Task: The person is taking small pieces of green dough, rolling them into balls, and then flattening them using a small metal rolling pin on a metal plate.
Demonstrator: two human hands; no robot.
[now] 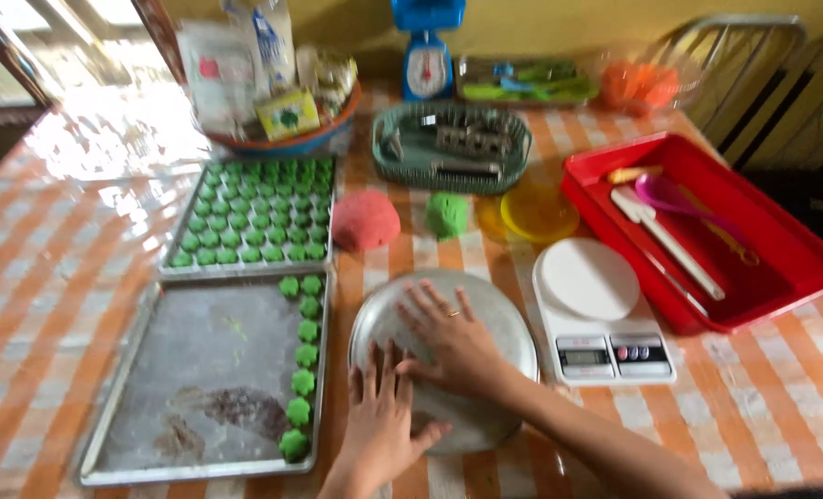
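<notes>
Head view, looking down on an orange-and-white checked tablecloth [781,407]. Round metal plate [504,323] near centre, lying flat; being round, no long axis and no pointing direction to tell. Right hand [453,340] flat on plate, palm down, fingers spread and aimed far-left, gripping nothing; ring on one finger. Left hand [379,420] at plate's near-left edge, open, fingers spread and pointing far, nothing held.

Just left of plate: near baking tray [199,370], long axis near-to-far, one column of green dough pieces [302,365] along its right side. Beyond it, far baking tray [245,214] filled with rows of green pieces. Far of plate: red dough ball [365,220] and smaller green dough ball [447,214], apart from each other. Yellow lid [539,212] right of those. Just right of plate: white digital scale [601,310]. Further right: red plastic tray [781,240] holding utensils. Far centre: green basket [453,146], blue dial scale [427,55] behind it. Far left: bowl [301,143] stacked with packages, pale bags and a small yellow-green box; blurred.
</notes>
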